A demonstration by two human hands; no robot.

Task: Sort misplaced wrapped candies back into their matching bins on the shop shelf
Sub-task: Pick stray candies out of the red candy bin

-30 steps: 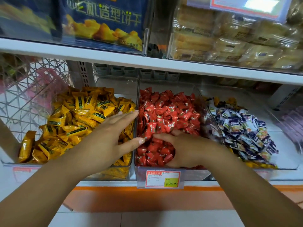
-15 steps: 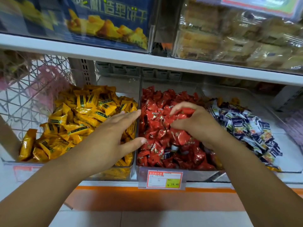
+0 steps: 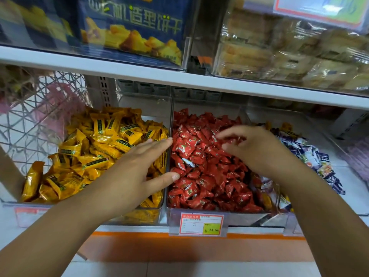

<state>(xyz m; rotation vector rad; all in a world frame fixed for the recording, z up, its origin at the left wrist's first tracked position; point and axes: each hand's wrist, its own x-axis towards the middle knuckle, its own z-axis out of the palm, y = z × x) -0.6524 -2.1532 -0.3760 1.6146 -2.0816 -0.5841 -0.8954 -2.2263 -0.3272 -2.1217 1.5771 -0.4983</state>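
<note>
Floor: pale tiles are seen at 6 o'clock, below an orange strip (image 3: 179,248) along the shelf base.
Shelf front: a red-and-yellow price tag (image 3: 200,224) is fixed to the middle bin (image 3: 239,216).
Left hand (image 3: 137,168): it is laid flat over the divider, at 9 o'clock from the right hand; the fingers are straight and together, the thumb is spread, and nothing is held.
Right hand (image 3: 257,150): it is held over the red candies (image 3: 209,176); the fingers are loosely curled and blurred, so a pinch cannot be told.
Change: the right fingers, closed on red candy half a second ago, are loosened; the left hand is unmoved.
Left bin (image 3: 163,196): yellow candies (image 3: 95,148) are heaped.
Middle bin: red candies are heaped, with one white-blue wrapper (image 3: 187,162) lodged at 9 o'clock in the pile.
Right bin (image 3: 353,192): blue-and-white candies (image 3: 311,156) are mixed with stray yellow ones (image 3: 287,127).
Upper shelf (image 3: 139,70): a blue biscuit box (image 3: 135,27) at 12 o'clock and wrapped pastries (image 3: 289,56) at 1 o'clock are stocked.
</note>
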